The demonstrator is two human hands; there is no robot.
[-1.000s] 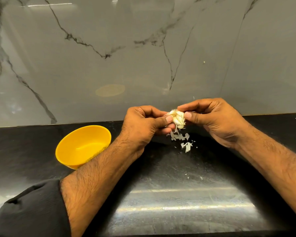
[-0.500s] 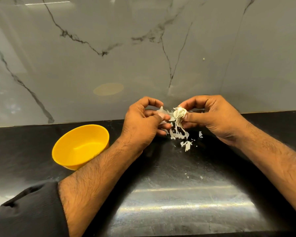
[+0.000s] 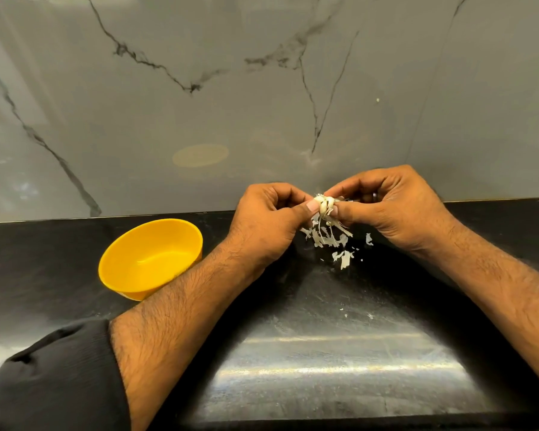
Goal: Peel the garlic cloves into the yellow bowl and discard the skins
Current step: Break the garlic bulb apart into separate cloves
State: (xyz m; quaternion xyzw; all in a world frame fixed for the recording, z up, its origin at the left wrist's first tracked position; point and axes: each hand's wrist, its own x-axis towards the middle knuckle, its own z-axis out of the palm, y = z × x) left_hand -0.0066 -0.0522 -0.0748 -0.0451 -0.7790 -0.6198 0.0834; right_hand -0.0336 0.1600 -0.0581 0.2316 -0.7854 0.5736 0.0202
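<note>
Both hands meet on a small cream-white garlic clove with loose papery skin [image 3: 323, 205], held in the air just above the far part of the glossy black stone bench [image 3: 324, 337]. The left hand [image 3: 268, 225] has its fingers curled in and its thumb stretched flat, the thumb tip pressed against the clove's left side. The right hand [image 3: 392, 209] pinches the clove from the other side between thumb and bent forefinger, the remaining fingers folded behind. A dark ring shows on one of the right hand's fingers. Thin strips of skin hang down from the clove between the two thumbs.

Directly beneath the grip, a scatter of torn white garlic skins [image 3: 333, 244] lies on the bench near its far edge, with a few tiny flecks further toward the near edge.

The round yellow plastic bowl [image 3: 122, 262] stands on the bench to the left of the left forearm, close to the far edge and partly covered by the forearm; no cloves are visible inside it. A black fabric sleeve [image 3: 50, 381] covers the left arm at the near left corner. Behind the bench rises a grey marble-patterned wall with dark veins [image 3: 199, 88], which carries a faint yellow reflection.
</note>
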